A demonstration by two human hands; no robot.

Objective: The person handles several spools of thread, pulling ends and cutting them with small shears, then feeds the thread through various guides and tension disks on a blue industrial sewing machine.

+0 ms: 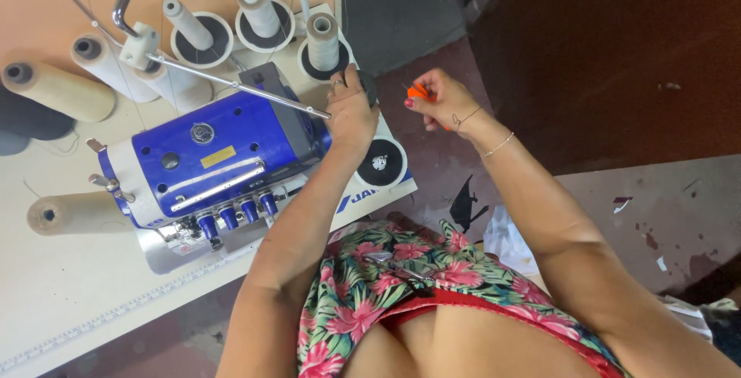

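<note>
Left hand (351, 108) grips handwheel (369, 86) at machine's (208, 162) edge; right hand (444, 100) beside.

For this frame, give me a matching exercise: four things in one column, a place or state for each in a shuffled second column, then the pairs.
1. left hand
2. right hand
3. blue sewing machine
4. flowered fabric

a. lies across the person's lap
b. stands on the pale table, thread cones behind it
c. pinches a small orange tool
d. rests on the dark handwheel at the machine's end

Pairs: 1-d, 2-c, 3-b, 4-a
</note>
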